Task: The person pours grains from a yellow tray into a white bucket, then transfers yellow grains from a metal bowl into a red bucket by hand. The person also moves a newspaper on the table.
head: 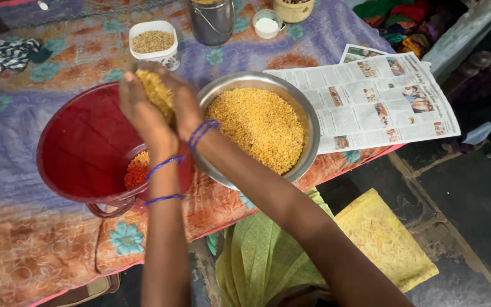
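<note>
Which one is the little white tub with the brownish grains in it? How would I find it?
Start at the big red basin on the flowered cloth. Look just past its far rim, above the cupped hands, left of the steel can. There sits the white tub: squarish, with brownish grains, unlike the small round cup of white powder.

You're in home setting, food prep on low bed or table. Floral cloth (24, 239) as cover, newspaper (382, 102) spread out, steel bowl (311, 122) of yellow lentils, red tub (80, 142), steel can (211, 23), clothes pile (404, 20), bare stone floor (473, 199).
</note>
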